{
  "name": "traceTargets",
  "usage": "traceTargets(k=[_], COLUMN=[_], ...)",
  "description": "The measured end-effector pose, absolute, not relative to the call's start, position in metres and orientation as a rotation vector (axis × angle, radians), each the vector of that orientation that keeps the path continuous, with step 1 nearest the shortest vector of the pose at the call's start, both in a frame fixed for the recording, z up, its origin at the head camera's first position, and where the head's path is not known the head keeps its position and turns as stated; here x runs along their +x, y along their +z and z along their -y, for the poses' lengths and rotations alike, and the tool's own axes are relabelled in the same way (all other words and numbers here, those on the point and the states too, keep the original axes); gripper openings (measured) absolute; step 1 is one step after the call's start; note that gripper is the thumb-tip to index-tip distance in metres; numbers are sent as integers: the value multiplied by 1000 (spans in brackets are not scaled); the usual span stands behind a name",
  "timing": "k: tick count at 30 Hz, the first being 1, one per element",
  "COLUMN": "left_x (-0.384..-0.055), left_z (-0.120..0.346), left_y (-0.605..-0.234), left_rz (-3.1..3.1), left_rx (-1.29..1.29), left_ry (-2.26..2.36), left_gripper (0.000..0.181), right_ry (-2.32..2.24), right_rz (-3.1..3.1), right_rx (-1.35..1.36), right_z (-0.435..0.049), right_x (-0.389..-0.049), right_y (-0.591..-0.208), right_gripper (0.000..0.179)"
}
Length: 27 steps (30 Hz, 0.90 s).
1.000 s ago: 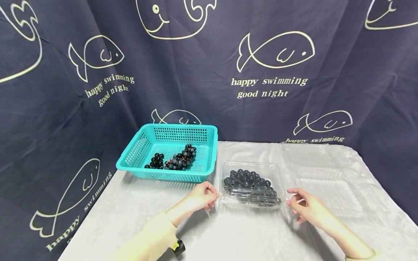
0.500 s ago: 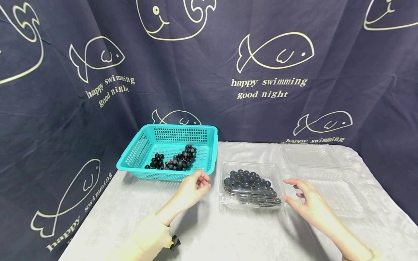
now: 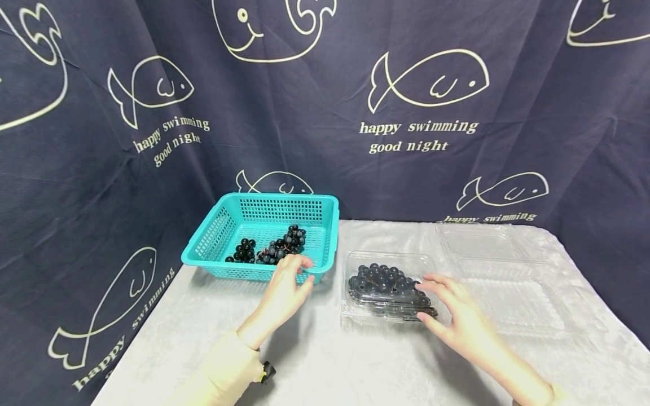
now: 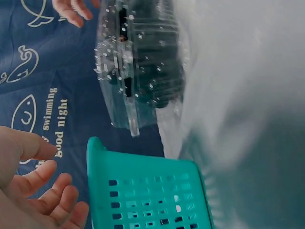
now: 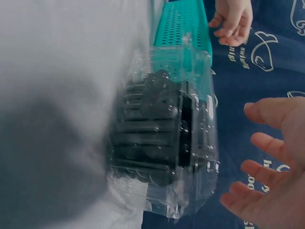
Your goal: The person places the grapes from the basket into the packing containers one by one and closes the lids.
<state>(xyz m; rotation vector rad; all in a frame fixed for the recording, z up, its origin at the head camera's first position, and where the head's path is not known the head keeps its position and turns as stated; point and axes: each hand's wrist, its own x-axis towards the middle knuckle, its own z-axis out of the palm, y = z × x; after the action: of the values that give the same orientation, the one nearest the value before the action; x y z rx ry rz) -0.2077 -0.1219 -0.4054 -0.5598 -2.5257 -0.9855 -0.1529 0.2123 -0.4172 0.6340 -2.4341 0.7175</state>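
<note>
A clear plastic clamshell box with dark grapes inside stands mid-table, its lid down. My right hand is over the box's right end, fingers spread and holding nothing; in the right wrist view the fingers show apart from the box. My left hand hangs by the front right corner of a turquoise basket, fingers loosely bent with nothing between them. Inside the basket lie a small bunch of black grapes and a longer bunch of dark grapes, partly hidden behind the left hand.
Another clear plastic box lies with its lid folded back at the table's right side. A pale cloth covers the table. Dark blue fabric printed with fish hangs behind and at the sides.
My left hand has left the grape box's left side and moved left to the basket's corner. My right hand has shifted left, from beside the box to over its right end.
</note>
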Motion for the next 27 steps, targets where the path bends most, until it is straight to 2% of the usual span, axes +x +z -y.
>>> traceTargets(k=[11, 17, 21, 27], left_x=[-214, -219, -222, -223], left_z=[127, 131, 132, 131], left_y=[-418, -426, -430, -433], left_rz=[2412, 2403, 2402, 2413], left_rx=[-635, -626, -639, -658], left_ry=[-689, -545, -473, -324], left_gripper=[26, 25, 26, 29], right_ry=[627, 513, 436, 411], right_rz=[2428, 2424, 2418, 2442], right_rx=[853, 911, 924, 952], right_z=[-201, -200, -199, -200], right_x=[-157, -160, -162, -165], right_y=[-435, -443, -446, -452], right_gripper=[55, 42, 57, 58])
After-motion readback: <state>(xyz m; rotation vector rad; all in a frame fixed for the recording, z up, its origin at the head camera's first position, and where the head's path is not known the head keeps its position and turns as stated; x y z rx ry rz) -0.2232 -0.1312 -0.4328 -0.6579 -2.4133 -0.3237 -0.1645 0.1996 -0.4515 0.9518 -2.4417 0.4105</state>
